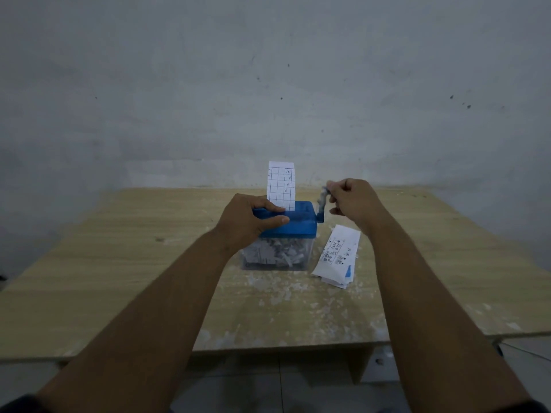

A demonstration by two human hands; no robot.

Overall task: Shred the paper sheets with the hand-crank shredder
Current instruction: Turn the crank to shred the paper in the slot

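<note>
A small hand-crank shredder point(301, 222) with a blue top and a clear bin full of paper shreds stands mid-table. A white gridded paper strip point(281, 183) sticks upright out of its slot. My left hand point(249, 222) grips the blue top at its left side, thumb on the front face. My right hand point(353, 201) pinches the knob of the crank point(322, 204), which points upward at the shredder's right side. A small stack of printed paper sheets point(337, 254) lies on the table just right of the bin.
The wooden table point(119, 263) carries scattered paper scraps point(277, 296) in front of the shredder. A grey wall rises right behind the table. The table's front edge has a cut-out near me, with tiled floor below.
</note>
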